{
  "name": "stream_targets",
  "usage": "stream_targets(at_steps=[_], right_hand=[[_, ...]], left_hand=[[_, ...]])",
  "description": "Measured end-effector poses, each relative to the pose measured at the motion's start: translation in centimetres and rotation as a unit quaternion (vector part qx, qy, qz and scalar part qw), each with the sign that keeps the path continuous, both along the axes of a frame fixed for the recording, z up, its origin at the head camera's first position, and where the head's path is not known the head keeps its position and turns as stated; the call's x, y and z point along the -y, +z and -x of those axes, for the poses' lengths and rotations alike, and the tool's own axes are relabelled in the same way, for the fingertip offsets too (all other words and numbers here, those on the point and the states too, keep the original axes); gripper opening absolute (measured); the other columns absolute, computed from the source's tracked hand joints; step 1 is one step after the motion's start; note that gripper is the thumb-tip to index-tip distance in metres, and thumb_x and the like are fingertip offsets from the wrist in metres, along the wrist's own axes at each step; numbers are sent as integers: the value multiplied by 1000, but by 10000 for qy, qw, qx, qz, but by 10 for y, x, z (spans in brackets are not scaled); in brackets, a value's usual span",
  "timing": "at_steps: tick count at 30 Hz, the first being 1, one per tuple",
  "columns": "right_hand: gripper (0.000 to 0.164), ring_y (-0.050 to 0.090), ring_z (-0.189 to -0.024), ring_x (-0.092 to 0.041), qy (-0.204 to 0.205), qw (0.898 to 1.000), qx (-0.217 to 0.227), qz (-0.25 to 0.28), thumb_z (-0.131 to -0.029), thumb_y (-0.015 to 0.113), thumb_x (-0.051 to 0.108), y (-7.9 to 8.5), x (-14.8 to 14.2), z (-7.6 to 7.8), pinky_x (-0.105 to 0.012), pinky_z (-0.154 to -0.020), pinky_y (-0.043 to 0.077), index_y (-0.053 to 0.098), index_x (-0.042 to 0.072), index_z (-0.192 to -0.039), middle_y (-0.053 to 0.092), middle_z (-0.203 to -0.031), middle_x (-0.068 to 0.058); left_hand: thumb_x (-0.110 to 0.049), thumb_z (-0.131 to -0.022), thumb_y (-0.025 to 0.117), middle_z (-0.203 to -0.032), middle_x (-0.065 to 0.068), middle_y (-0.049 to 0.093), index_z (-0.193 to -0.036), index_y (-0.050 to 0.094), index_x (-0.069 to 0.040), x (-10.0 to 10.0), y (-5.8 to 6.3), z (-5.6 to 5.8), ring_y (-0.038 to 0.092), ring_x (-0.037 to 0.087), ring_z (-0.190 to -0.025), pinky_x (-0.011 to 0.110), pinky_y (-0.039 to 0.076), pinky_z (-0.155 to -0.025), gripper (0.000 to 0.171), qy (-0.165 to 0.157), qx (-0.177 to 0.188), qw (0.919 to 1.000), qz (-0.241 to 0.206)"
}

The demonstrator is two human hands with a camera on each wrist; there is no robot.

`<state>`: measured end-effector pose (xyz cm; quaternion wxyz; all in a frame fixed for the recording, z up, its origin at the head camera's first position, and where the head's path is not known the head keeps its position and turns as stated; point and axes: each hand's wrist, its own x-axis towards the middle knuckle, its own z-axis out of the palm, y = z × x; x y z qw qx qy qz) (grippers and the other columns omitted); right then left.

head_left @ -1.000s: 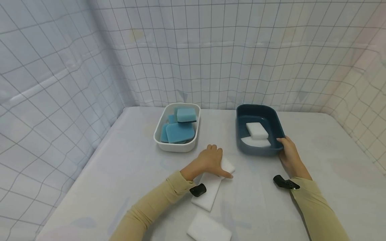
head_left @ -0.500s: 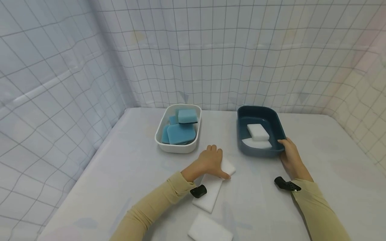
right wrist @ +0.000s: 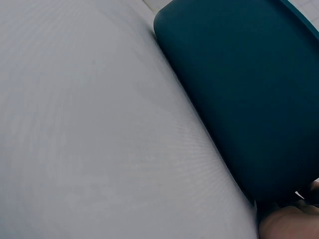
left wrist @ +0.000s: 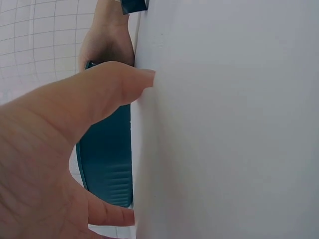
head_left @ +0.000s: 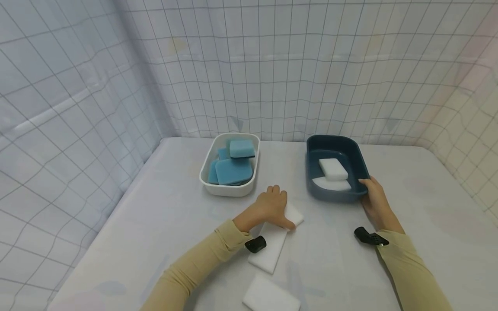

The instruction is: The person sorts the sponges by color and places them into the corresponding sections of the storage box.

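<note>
My left hand [head_left: 269,210] lies over a white sponge [head_left: 294,214] in the middle of the table, thumb at its near edge and fingers at the far side. In the left wrist view the thumb [left wrist: 117,82] touches a white surface and one fingertip goes behind its edge. A second white sponge [head_left: 269,250] lies under that wrist. At the right, my right hand [head_left: 376,205] grips the near right corner of a dark teal tub [head_left: 334,196], thumb over the rim. Inside the tub lie a white sponge block [head_left: 333,169] and another flat white piece [head_left: 330,184].
A white tub [head_left: 229,190] with several blue sponges [head_left: 233,171] stands at the back left. Another white sponge [head_left: 271,295] lies at the near edge of the view. White gridded cloth [head_left: 268,73] hangs behind and at both sides of the table [head_left: 183,203].
My left thumb has drawn in slightly to the left along the white sponge. The right hand and the tubs stay where they were.
</note>
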<state>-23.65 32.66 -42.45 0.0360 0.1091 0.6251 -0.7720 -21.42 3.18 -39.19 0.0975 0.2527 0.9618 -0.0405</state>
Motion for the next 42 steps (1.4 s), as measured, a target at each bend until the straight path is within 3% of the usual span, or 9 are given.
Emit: stream_targets(at_steps=[12,20,30,42], right_hand=[[63,-14,-146,-17,112,9996,-228,-109,-100,30,17,-1,-1,-1,-33,-122,-7,-5,7,-151,-16,-158,-2],[64,-15,-146,-17,63,9998,-108,-149,-99,30,18,0,-1,0,-33,-122,-7,-5,7,-151,-18,-158,-3],[64,-14,-146,-18,46,9999,-58,-151,-99,31,18,0,-1,0,-34,-122,-6,-5,8,-151,-18,-158,-3],[64,-15,-146,-15,97,9999,-96,-41,-99,30,18,0,0,0,-32,-122,-6,-7,9,-151,-19,-158,0]], left_hand=[[-66,-71,65,-105,7,47,-110,51,-8,0,4,0,42,18,-93,26,42,-62,71,-89,23,9997,-215],[-60,-73,68,-106,8,46,-113,49,-7,1,8,2,43,19,-94,27,43,-64,69,-53,-72,9977,-665],[-60,-74,67,-108,9,48,-120,49,-5,-3,15,6,44,20,-95,28,45,-67,74,-151,-188,9967,-772],[-60,-74,66,-106,9,47,-115,50,-5,-9,25,9,43,20,-92,26,40,-61,70,-212,-383,9966,-694]])
